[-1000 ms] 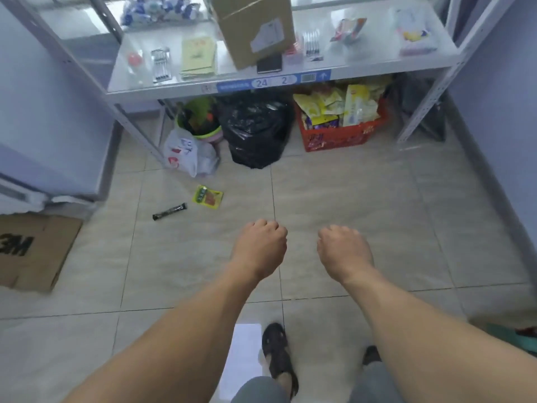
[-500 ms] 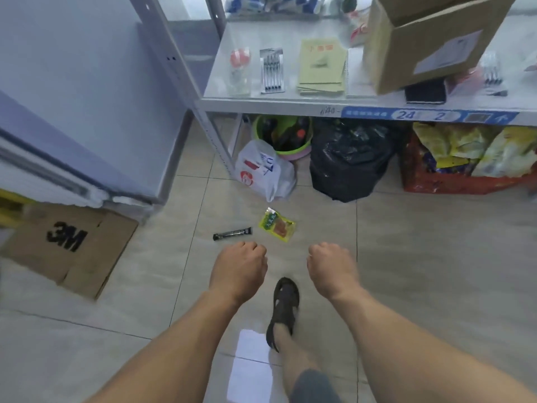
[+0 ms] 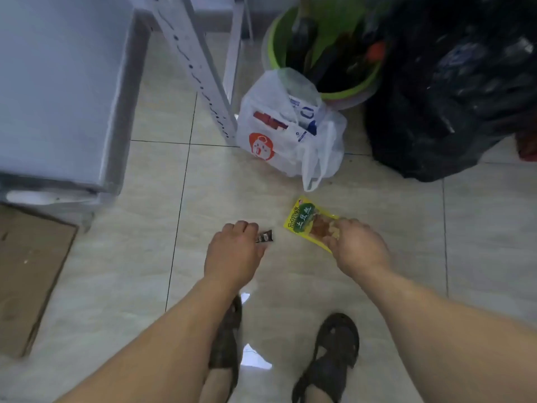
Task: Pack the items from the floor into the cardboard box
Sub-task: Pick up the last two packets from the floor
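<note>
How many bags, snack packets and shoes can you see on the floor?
Bags: 2, the white plastic bag and the black rubbish bag.
Packets: 2, the yellow snack packet and the small dark sachet.
Sandals: 2, left sandal and right sandal.
Total: 6.

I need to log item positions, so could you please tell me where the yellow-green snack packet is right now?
In the head view, the yellow-green snack packet lies on the floor tiles right of centre, under the right hand fingers, just below the white plastic bag.
</note>
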